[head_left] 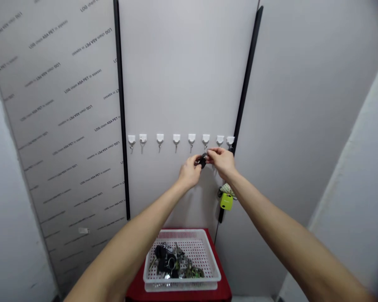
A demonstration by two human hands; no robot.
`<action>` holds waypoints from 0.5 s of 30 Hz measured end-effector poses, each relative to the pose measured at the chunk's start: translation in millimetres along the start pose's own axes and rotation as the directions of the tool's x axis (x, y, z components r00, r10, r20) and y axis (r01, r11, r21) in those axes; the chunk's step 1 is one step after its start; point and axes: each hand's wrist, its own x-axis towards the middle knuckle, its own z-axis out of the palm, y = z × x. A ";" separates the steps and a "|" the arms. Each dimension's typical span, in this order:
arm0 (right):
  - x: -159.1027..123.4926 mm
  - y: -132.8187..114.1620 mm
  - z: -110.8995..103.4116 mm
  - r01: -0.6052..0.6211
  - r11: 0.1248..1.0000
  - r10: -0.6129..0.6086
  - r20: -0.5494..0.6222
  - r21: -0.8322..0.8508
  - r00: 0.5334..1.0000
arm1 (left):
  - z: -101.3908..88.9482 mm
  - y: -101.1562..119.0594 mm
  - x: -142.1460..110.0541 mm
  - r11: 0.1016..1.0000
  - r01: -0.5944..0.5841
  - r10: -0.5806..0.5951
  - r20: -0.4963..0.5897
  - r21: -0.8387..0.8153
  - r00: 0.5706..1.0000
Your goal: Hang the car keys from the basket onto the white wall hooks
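Note:
My left hand pinches a small black key fob in front of the white wall. From the right side, my right hand meets it, its thumb and fingers closed on what looks like the fob's metal key ring. Both sit just beneath a white wall hook; whether the ring touches that hook I cannot tell. Beside my right forearm hangs a bunch of keys with a yellow-green tag, its upper end hidden behind the arm.
Several more white hooks, such as the middle one, run in a row across the wall. Below, a white plastic basket with a pile of keys stands on a red stool. Black strips edge the panel.

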 end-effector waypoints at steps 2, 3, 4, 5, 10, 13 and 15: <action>12.1 -5.1 3.4 0.024 0.999 -0.025 -0.062 -0.024 0.998 | 1.6 7.8 9.8 0.997 -0.024 0.023 0.012 0.074 1.000; 16.8 -5.6 4.9 0.031 0.999 -0.035 -0.090 -0.045 0.995 | 2.4 10.1 13.4 0.994 -0.020 0.018 0.023 0.104 1.000; 20.8 -4.9 6.3 0.035 0.997 -0.043 -0.114 -0.068 0.992 | 2.9 11.5 16.2 0.992 -0.010 0.006 0.033 0.129 0.999; 24.1 -3.2 7.6 0.035 0.995 -0.048 -0.135 -0.094 0.990 | 3.2 12.0 18.0 0.989 0.003 -0.010 0.042 0.151 0.999; 33.1 10.1 8.5 -0.007 0.955 -0.027 -0.111 -0.297 0.993 | -0.8 3.6 9.9 0.976 0.069 -0.087 0.079 0.206 0.993; 24.9 17.8 2.3 0.085 0.880 -0.151 -0.106 -0.467 0.983 | -9.0 -15.1 -12.4 0.972 0.133 -0.155 0.104 0.195 0.982; 8.3 26.9 -3.1 0.209 0.799 -0.314 -0.094 -0.563 0.945 | -16.1 -35.8 -36.9 0.963 0.192 -0.218 0.123 0.191 0.968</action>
